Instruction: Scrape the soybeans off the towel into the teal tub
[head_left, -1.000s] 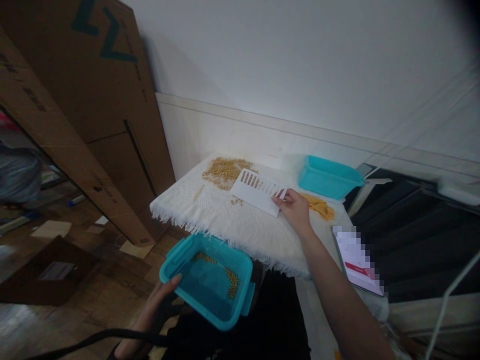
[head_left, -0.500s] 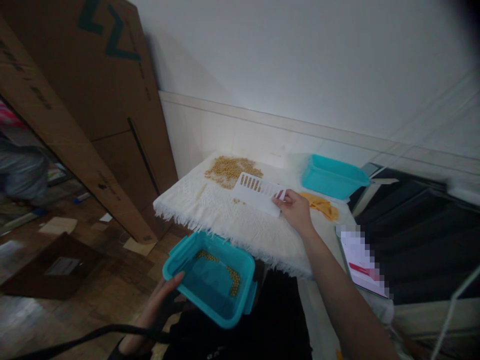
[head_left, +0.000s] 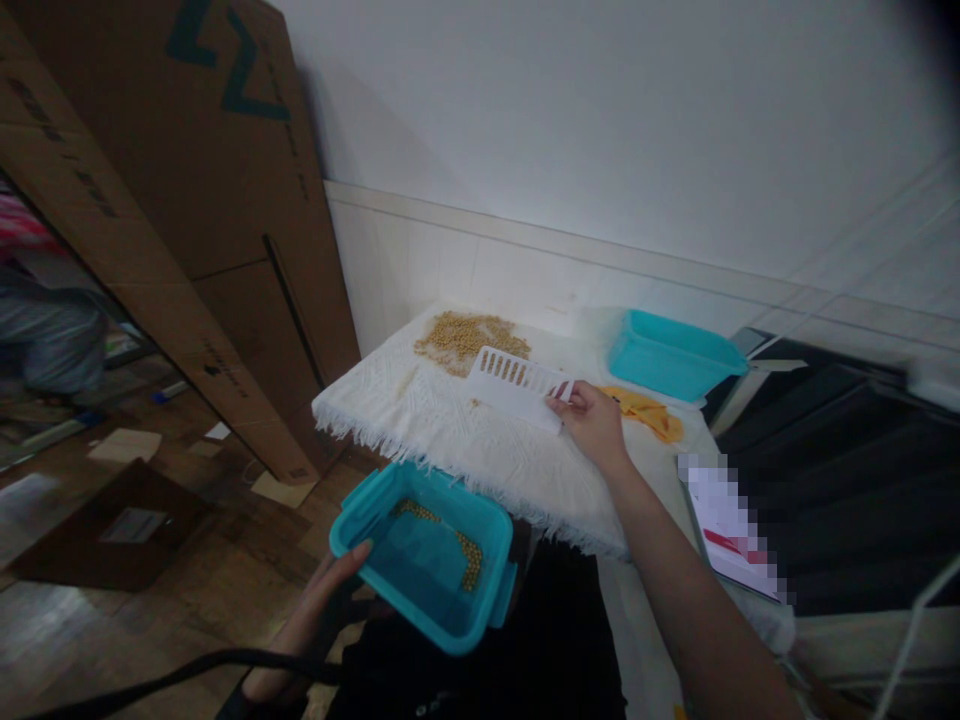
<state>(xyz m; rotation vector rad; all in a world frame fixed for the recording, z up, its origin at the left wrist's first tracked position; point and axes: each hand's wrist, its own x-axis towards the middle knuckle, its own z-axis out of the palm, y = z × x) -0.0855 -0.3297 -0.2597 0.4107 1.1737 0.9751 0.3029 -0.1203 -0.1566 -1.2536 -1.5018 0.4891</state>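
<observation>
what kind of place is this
Probably a room in a home or a small workspace: a fringed white tablecloth on a table against the wall, a tall cardboard box and a wood-look floor.

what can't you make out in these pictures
Head view:
Left hand: most fingers, hidden by the teal rectangular plastic tub.
Flat white-and-red screen: right side, hidden by pixelation.
Tan round beans: any behind the solid part of the white slotted plastic plate.
Tall brown cardboard box: top, cut off by the upper edge.

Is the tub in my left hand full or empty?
Neither full nor empty: the teal tub holds some beans clustered along its inner edges, while much of its bottom lies bare.
</observation>
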